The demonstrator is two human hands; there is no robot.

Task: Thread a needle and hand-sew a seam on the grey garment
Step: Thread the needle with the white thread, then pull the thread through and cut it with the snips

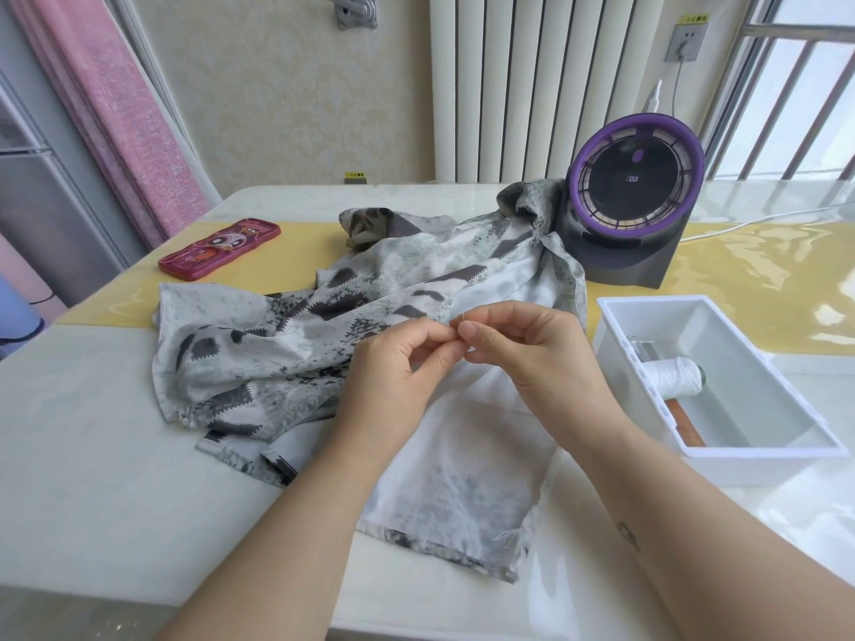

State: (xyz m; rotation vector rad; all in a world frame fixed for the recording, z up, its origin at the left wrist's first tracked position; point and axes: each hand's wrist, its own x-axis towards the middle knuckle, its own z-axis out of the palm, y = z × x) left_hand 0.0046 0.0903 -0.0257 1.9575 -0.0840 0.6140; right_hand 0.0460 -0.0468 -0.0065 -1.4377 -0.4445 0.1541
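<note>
A grey and white patterned garment [324, 335] lies spread and crumpled across the middle of the table. Above it my left hand [398, 372] and my right hand [523, 349] meet fingertip to fingertip. Both pinch something very thin between thumb and forefinger. A fine pale thread [455, 319] loops up at the fingertips and a strand hangs down below my right hand. The needle itself is too small to make out. A spool of white thread [675, 377] lies in the white box on the right.
A white plastic box [749, 460] stands at the right with the spool and a brownish stick inside. A purple-rimmed desk fan [634, 196] sits behind the garment, its cable trailing right. A red phone case [219, 248] lies at the back left on a yellow runner.
</note>
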